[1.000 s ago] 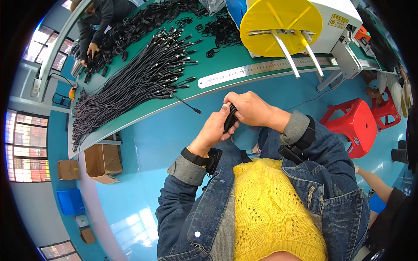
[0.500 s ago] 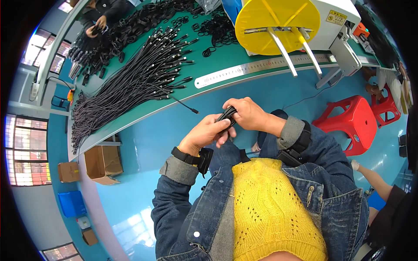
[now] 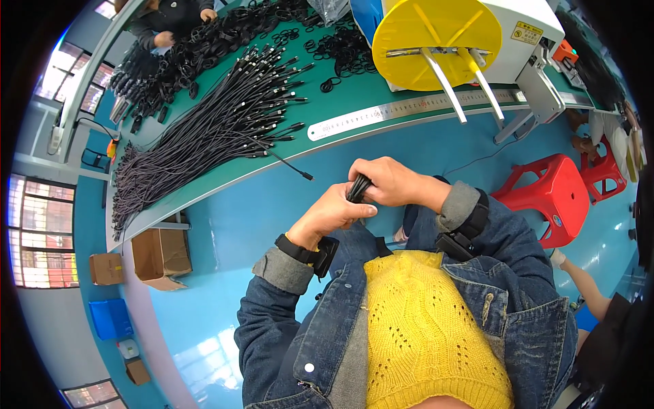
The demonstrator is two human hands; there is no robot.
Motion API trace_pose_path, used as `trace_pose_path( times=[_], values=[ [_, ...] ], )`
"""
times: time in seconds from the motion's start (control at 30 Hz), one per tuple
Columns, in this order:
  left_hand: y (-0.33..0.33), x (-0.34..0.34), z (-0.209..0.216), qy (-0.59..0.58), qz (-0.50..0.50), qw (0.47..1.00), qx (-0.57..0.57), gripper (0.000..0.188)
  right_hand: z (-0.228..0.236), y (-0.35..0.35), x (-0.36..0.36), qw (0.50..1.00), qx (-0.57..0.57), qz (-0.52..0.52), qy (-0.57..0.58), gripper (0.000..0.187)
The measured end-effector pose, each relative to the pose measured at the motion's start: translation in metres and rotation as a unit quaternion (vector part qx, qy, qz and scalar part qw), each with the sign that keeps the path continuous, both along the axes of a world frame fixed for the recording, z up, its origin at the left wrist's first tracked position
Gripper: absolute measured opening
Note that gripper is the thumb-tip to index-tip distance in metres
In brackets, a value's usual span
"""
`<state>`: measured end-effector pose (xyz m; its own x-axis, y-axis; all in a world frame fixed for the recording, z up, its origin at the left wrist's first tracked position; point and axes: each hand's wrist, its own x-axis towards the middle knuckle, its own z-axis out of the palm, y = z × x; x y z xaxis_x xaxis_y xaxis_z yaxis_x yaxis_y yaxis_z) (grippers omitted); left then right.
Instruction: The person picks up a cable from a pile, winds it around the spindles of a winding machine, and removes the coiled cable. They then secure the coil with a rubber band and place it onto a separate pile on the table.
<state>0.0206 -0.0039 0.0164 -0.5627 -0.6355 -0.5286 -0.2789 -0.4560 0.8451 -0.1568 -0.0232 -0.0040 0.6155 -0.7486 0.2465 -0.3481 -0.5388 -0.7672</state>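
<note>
In front of my body, over the floor, a coiled black cable (image 3: 357, 189) is gripped between both hands. My left hand (image 3: 337, 209) is closed round the coil's lower side, its thumb pointing right. My right hand (image 3: 387, 180) closes on the upper right side of the same coil, its fingers bent over it. Parts of the coil are hidden by my fingers. Beyond my hands, a wide pile of straight black cables (image 3: 197, 140) with small metal plugs lies on the green table (image 3: 272, 160). One cable end (image 3: 300, 172) sticks out past the table's near edge.
A steel ruler (image 3: 381, 111) lies along the table edge. Above it a yellow disc (image 3: 436, 41) with protruding rods fronts a white machine (image 3: 528, 34). Coiled cables (image 3: 163, 85) lie near another person's hands (image 3: 163, 39). Red stools (image 3: 555, 198) and cardboard boxes (image 3: 160, 255) stand on the floor.
My left hand has turned and shifted slightly, covering more of the coil; its thumb now stretches right. The other person's hands have moved apart, down onto the heap of cables.
</note>
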Motion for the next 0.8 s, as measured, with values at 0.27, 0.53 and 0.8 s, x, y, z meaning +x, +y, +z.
trace_pose_path(
  times=[0.27, 0.53, 0.8],
  values=[
    [0.011, -0.007, -0.031, -0.046, 0.093, 0.895, -0.433, 0.026, 0.023, 0.016, 0.017, 0.992, -0.105, -0.072, -0.003, 0.022],
    [0.02, 0.004, -0.037, -0.121, 0.084, 0.925, -0.35, 0.023, 0.011, 0.013, 0.038, 0.99, -0.006, -0.099, 0.098, 0.035],
    [-0.014, 0.066, 0.018, -0.237, -0.146, 0.955, -0.103, 0.034, 0.019, -0.023, -0.001, 0.952, 0.052, 0.103, 0.284, 0.034]
  ],
)
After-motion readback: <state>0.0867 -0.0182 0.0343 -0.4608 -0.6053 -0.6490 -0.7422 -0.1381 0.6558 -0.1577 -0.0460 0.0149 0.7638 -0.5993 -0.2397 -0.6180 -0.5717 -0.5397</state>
